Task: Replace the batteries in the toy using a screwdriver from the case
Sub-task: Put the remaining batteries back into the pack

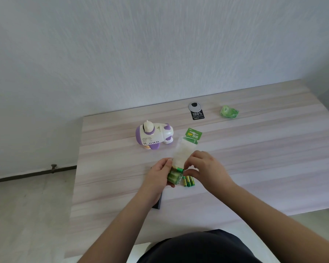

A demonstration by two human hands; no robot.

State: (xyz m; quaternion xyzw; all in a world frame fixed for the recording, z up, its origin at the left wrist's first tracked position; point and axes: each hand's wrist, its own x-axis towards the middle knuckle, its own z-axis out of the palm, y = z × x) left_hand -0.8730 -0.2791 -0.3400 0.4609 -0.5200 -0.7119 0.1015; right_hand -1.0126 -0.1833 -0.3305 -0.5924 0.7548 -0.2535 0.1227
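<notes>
Both hands worked at the battery pack (176,176) near the table's (254,149) front edge. The left hand (160,172) curled round the pack's lower end, where green cells showed through the film. The right hand (205,168) pinched at the pack's mouth, its fingertips (186,166) closed on a cell or on the film; which of the two could not be told. The clear sleeve with its green header card (193,134) trailed away from the hands toward the toy (153,136), which sat well apart at the far left, untouched. Three loose cells (188,181) lay just beside the pack, under the right hand. A dark flat thing (158,203), perhaps the case, showed under the left forearm.

The film looked thin, soft and slippery, so the pack was best held by the stiff cells inside, not the wrapper. The cells seemed small, smooth, hard and prone to roll; a pinch across the barrel would likely suit. The toy looked like light rigid plastic, probably safest gripped round its body, not by the cream knob on top
</notes>
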